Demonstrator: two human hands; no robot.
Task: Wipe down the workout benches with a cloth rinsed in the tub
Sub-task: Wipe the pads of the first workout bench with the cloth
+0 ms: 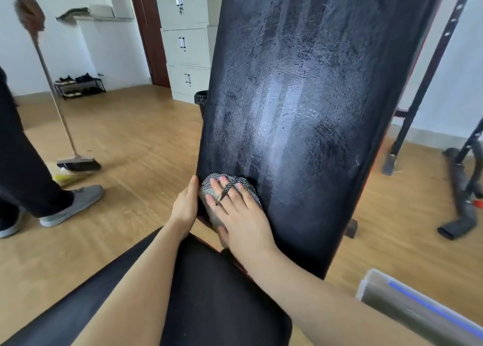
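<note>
The tub (423, 309) is cut off at the corner, its contents unclear

- I see the backrest pad (300, 110) standing in the middle, with the seat pad (222, 293) near, below it.
- The cloth (235, 186) lies on its lower left corner, under my right hand (240, 215).
- My left hand (187, 204) is just beside, on the left edge.
- Far left stands a broom (78, 162); the cabinet (185, 39) is behind.

Both forearms are bare, no sleeves reaching the wrists. The left hand (186, 207) and right hand (241, 219) wear no gloves, rings or watch.
</note>
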